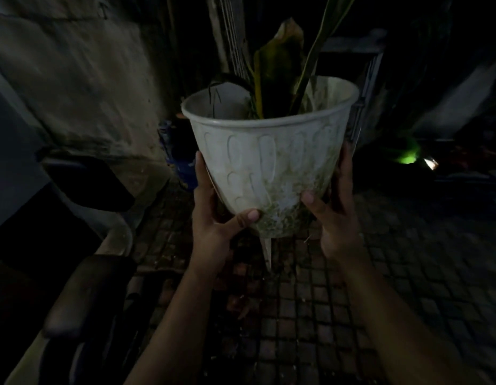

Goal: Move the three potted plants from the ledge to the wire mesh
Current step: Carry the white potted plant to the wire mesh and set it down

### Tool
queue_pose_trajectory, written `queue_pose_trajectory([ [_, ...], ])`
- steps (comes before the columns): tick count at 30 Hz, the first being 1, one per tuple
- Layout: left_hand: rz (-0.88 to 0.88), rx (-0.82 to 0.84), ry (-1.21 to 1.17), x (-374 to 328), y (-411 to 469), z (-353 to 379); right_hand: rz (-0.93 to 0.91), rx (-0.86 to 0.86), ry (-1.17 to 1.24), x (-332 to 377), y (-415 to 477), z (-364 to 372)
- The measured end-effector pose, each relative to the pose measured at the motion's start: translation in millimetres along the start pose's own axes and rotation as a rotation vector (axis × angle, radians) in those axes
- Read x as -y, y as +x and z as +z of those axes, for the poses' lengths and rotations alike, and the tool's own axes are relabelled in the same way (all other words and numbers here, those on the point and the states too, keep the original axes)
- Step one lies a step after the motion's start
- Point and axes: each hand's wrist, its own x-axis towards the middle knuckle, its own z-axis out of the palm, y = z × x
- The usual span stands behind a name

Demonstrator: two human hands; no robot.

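A person holds a white plastic pot point(269, 165) aloft in both bare hands, above a dim paved floor point(380, 287). The left hand point(213, 232) cups the pot's lower left side, thumb pressed near the base; the right hand point(333, 218) closes round the lower right side, thumb on the front face. The pot sits between the palms, tilted slightly, its rim above the fingers. Its wall is moulded with rows of oval ribs and stained green with algae toward the bottom. Broad, dark leaves point(277, 70) rise from inside. A rough wall point(74, 79) stands at the left.
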Motion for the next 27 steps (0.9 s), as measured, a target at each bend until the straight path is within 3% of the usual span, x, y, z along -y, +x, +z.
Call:
queue_pose_trajectory([
  [14,-0.084,-0.074,0.056,120.9,116.4,124.3,0.103,0.085,0.052,-113.5,143.9,-147.5],
  [21,-0.109,-0.088,-0.015,196.7,198.4,180.3,0.178,0.094,-0.079,-163.7,234.8,-202.3],
  [27,-0.118,-0.011,-0.009,243.5,271.9,237.2,0.216,-0.031,-0.043,-199.4,302.4,-263.5],
])
